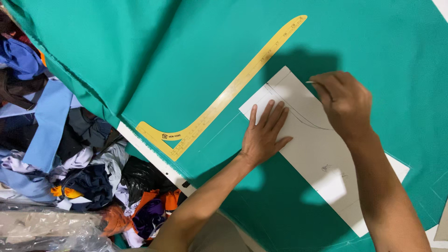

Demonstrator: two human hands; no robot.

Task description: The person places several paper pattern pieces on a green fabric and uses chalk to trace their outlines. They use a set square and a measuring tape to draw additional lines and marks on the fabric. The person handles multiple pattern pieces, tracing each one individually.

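A white paper pattern piece with a drawn curve lies on teal-green fabric spread over the table. My left hand rests flat on the pattern's left part, fingers spread, pressing it down. My right hand is at the pattern's upper edge, fingers pinched on a thin piece of chalk whose tip touches near the paper's edge. A yellow curved tailor's ruler lies on the fabric to the left of the pattern, untouched.
A heap of mixed cloth scraps in blue, black, orange and purple lies left of the table edge. Clear plastic bags sit at the bottom left. A fabric fold runs along the upper left.
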